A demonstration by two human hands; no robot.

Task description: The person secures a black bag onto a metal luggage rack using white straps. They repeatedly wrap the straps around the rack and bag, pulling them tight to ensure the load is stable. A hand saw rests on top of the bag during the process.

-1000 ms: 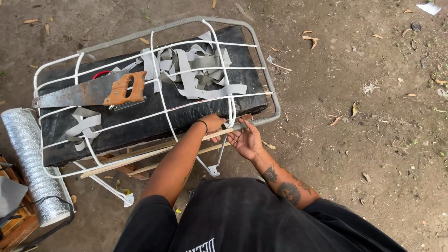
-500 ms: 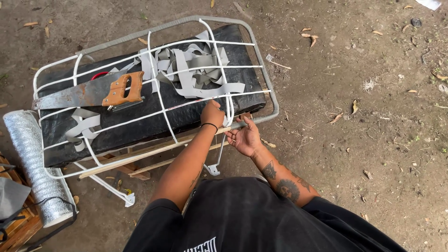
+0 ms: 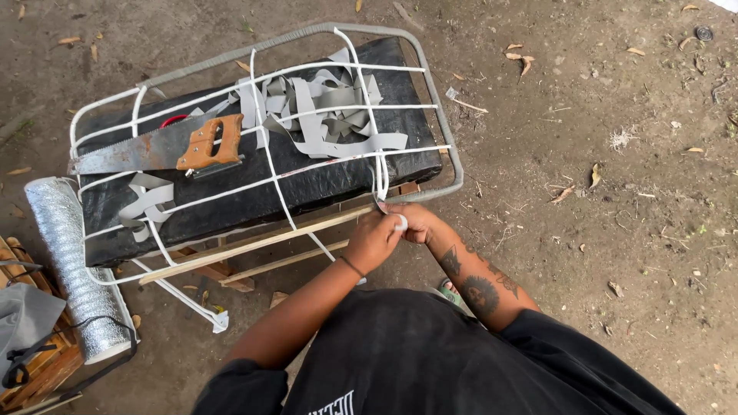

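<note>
Silver foil roll (image 3: 73,269) lay at far left on the dirt. Handsaw (image 3: 157,148) rested on the black cushion (image 3: 231,192) inside the wire frame (image 3: 442,131), grey strap scraps (image 3: 330,107) beside it. At the frame's near edge, left hand (image 3: 374,242) and right hand (image 3: 419,223) met, fingers pinched closed on the white cord (image 3: 380,180).

A black short-sleeved shirt with pale lettering, a thin dark band at the left wrist (image 3: 352,266), and dark tattoos along the right forearm (image 3: 480,288).
</note>
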